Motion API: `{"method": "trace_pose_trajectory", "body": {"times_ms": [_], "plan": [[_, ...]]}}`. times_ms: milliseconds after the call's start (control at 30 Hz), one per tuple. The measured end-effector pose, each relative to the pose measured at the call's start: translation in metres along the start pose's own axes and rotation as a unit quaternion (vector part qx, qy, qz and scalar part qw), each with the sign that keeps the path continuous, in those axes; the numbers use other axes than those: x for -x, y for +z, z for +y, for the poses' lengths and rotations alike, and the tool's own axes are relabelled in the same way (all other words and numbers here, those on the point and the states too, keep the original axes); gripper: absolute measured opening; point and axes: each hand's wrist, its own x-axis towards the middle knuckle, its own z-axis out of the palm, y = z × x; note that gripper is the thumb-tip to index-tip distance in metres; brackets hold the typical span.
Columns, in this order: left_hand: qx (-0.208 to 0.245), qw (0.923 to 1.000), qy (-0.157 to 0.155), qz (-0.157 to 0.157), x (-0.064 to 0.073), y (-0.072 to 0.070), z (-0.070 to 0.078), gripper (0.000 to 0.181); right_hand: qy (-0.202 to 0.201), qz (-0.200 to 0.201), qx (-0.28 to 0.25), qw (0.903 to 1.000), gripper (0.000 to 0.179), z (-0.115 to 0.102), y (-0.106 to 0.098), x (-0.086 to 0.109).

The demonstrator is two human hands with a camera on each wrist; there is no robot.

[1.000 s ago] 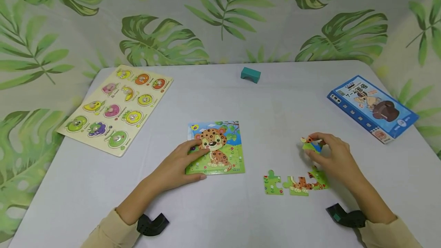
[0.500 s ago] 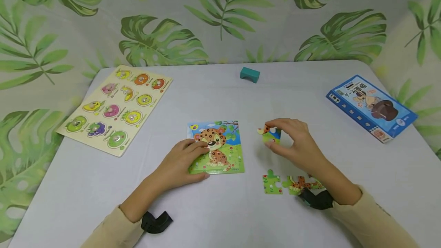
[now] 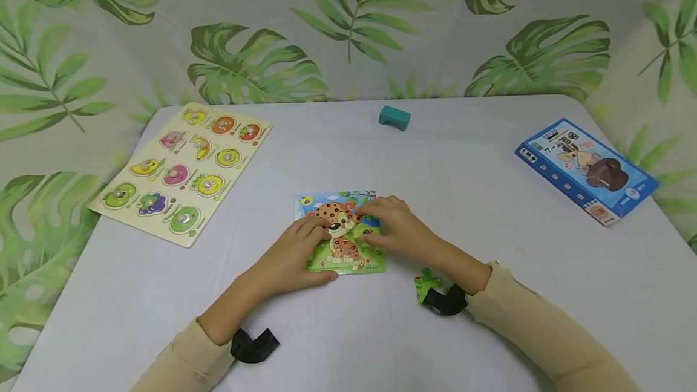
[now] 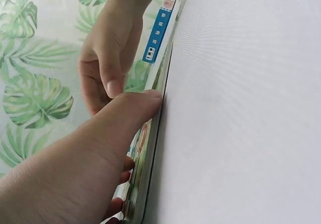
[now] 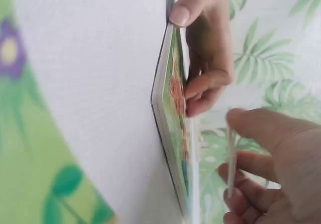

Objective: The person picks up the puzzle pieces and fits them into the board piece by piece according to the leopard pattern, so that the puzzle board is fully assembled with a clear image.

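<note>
A square leopard jigsaw puzzle [image 3: 348, 253] lies flat on the table in front of me. My left hand [image 3: 291, 253] rests on its left part, fingers on the picture and thumb at the front edge. Over the puzzle's right part, my right hand [image 3: 400, 225] pinches a thin puzzle piece [image 5: 231, 166] between thumb and fingers. The right wrist view shows that piece edge-on, held above the board. A loose green puzzle piece [image 3: 426, 286] lies right of the puzzle, partly behind the black wrist camera mount [image 3: 446, 300]. The right forearm and sleeve hide the other loose pieces.
A fruit peg board [image 3: 185, 174] lies at the left. At the back stands a teal arch block [image 3: 394, 118]. A blue box [image 3: 588, 168] sits at the right. Behind the white table [image 3: 463, 156] hangs a leaf-patterned cloth [image 3: 354, 29].
My right hand has carried the puzzle piece left, from beside the loose pieces to over the puzzle's right part. The left hand has shifted slightly right, staying on the puzzle.
</note>
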Motion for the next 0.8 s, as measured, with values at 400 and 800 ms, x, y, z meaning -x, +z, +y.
{"method": "trace_pose_trajectory", "body": {"times_ms": [400, 800], "plan": [[-0.016, 0.9994, -0.014, -0.027, 0.000, 0.002, 0.003, 0.077, 0.018, -0.046, 0.010, 0.9987, 0.039, 0.011, 0.013, -0.007], [-0.014, 0.9997, -0.014, -0.014, -0.003, 0.002, 0.005, 0.077, 0.021, -0.044, 0.005, 0.9988, 0.035, 0.012, 0.014, -0.009]]}}
